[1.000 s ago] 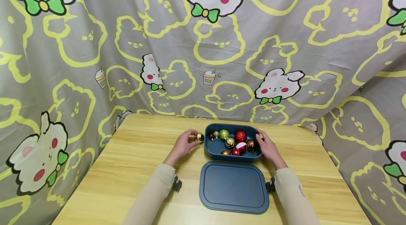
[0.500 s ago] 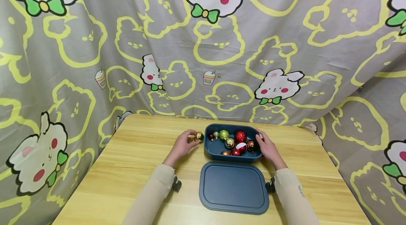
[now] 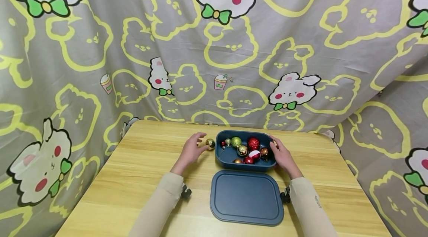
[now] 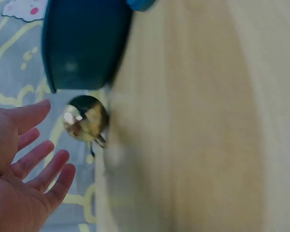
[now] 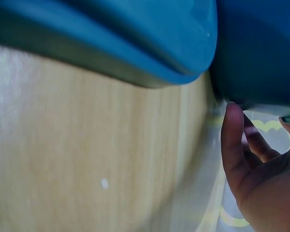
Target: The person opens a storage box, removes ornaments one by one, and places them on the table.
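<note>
On the wooden bench point(image 3: 140, 177), the left hand point(image 3: 191, 151) spreads its fingers, gold bauble point(image 3: 210, 143) lying free; the right hand point(image 3: 281, 156) steadies the blue box point(image 3: 230, 157), fingers resting straight against its wall at centre frame.

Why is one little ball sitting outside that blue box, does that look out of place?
Yes, one thing stands out. A gold ball lies alone on the table, just left of the box, while the other baubles sit inside it. The left hand is open beside it, not gripping it. The lid lies flat in front; nothing looks spilled or damaged.
</note>
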`<action>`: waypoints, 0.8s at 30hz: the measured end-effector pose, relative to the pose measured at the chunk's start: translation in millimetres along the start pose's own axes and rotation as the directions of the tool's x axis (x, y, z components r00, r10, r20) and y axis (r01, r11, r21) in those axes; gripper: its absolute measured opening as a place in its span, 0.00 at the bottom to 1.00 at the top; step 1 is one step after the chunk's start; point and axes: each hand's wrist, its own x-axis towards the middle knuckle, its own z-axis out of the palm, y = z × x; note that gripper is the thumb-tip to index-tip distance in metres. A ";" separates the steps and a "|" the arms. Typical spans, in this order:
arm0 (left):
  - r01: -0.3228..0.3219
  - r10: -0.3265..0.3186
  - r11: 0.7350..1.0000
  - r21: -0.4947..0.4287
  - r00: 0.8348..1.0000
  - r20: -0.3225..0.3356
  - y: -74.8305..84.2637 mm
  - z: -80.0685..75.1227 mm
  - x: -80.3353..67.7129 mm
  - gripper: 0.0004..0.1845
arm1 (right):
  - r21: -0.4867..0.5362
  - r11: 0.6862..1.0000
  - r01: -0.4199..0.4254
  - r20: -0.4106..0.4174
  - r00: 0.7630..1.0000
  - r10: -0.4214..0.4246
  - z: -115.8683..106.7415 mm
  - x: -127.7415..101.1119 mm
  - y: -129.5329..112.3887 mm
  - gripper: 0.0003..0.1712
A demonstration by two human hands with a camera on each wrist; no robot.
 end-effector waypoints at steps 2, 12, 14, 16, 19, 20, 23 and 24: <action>-0.022 0.022 1.000 0.002 1.000 -0.014 4.7 -0.1 2.2 0.28 | 0.002 1.000 -0.001 0.001 1.000 0.001 0.0 -0.3 -0.5 0.34; -0.131 0.131 0.991 -0.026 0.991 0.022 41.6 11.3 5.6 0.28 | -0.008 1.000 0.007 -0.001 1.000 -0.007 -0.7 -0.9 -1.0 0.34; -0.153 0.154 0.988 -0.021 0.987 0.039 47.5 15.8 5.4 0.28 | -0.009 1.000 0.007 0.000 1.000 -0.007 -0.7 -0.8 -0.8 0.34; -0.168 0.169 0.986 -0.022 0.984 0.053 52.4 20.4 4.6 0.28 | -0.005 1.000 0.005 0.004 1.000 -0.005 -0.4 -0.4 -0.6 0.34; -0.174 0.175 0.985 -0.022 0.981 0.078 57.4 27.8 4.2 0.28 | -0.010 1.000 0.006 0.009 1.000 -0.006 0.1 0.0 0.0 0.34; -0.172 0.174 0.985 -0.023 0.981 0.090 59.0 30.1 4.4 0.28 | -0.009 1.000 0.005 0.008 1.000 -0.005 0.2 0.3 0.1 0.34; -0.186 0.189 0.982 -0.035 0.975 0.120 62.1 38.1 6.1 0.29 | -0.003 1.000 0.001 0.004 1.000 -0.001 0.2 0.7 0.5 0.33; -0.194 0.198 0.980 -0.043 0.971 0.130 63.0 40.7 6.8 0.29 | 0.001 1.000 0.000 0.000 1.000 0.000 0.2 0.8 0.6 0.33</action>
